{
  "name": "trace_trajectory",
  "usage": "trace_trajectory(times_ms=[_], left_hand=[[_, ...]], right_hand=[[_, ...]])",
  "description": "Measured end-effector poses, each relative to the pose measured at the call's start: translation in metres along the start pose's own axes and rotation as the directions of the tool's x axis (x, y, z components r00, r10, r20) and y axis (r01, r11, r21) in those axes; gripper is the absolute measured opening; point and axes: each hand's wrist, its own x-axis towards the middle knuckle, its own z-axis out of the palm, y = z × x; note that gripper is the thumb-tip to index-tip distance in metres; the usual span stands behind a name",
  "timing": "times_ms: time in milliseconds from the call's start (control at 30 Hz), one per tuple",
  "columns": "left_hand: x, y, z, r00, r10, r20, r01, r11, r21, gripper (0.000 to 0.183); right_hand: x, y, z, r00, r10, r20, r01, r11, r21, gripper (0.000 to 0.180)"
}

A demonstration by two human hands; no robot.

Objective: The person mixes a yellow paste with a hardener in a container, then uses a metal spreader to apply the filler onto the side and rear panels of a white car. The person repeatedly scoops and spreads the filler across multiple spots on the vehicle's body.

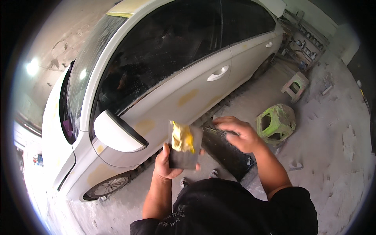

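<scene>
My left hand (167,164) holds a flat grey plate (183,161) by its sides, thumb at the left edge and fingertips at the right. On the plate's upper part lies a lump of pale and bright yellow paste, seemingly body filler (181,137). My right hand (239,133) is raised to the right of the plate, apart from it, with bent fingers; it is blurred, and whether something small is in it cannot be told. Beyond both hands stands a white car (164,108), with yellowish filler patches on its front door (188,97) and fender (101,173).
The car's side mirror (117,133) juts out left of the plate. A green, paint-crusted plastic stool (276,124) stands on the floor at right, a second stool (296,86) behind it. Shelves with cans (308,44) stand far right. A dark recess (226,155) lies below my right hand.
</scene>
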Motion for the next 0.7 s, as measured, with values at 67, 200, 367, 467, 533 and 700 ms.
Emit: trace_trajectory(times_ms=[67, 200, 367, 467, 533, 700], left_hand=[[0.002, 0.008, 0.004, 0.989, 0.126, -0.081, -0.108, 0.975, 0.196, 0.085], [0.015, -0.005, 0.014, 0.928, 0.335, -0.162, -0.263, 0.898, 0.353, 0.09], [0.023, -0.029, 0.011, 0.893, 0.449, 0.013, -0.333, 0.643, 0.69, 0.083], [0.017, -0.02, 0.003, 0.917, 0.393, 0.067, -0.219, 0.354, 0.909, 0.071], [0.012, -0.005, -0.005, 0.962, 0.262, 0.08, -0.139, 0.213, 0.967, 0.067], [0.0, 0.001, -0.01, 0.989, -0.082, -0.126, 0.1, 0.984, 0.144, 0.077]], right_hand=[[-0.014, 0.0, 0.008, 0.942, 0.33, -0.053, -0.252, 0.805, 0.538, 0.041], [-0.026, -0.001, 0.053, 0.852, 0.478, 0.212, -0.452, 0.47, 0.758, 0.05], [-0.018, 0.008, 0.08, 0.833, 0.512, 0.211, -0.414, 0.322, 0.852, 0.049], [0.001, 0.004, 0.062, 0.883, 0.439, 0.166, -0.318, 0.298, 0.9, 0.049], [0.017, -0.006, 0.045, 0.907, 0.404, 0.118, -0.252, 0.296, 0.921, 0.048], [0.041, -0.034, 0.005, 0.979, -0.187, -0.081, 0.201, 0.821, 0.533, 0.04]])
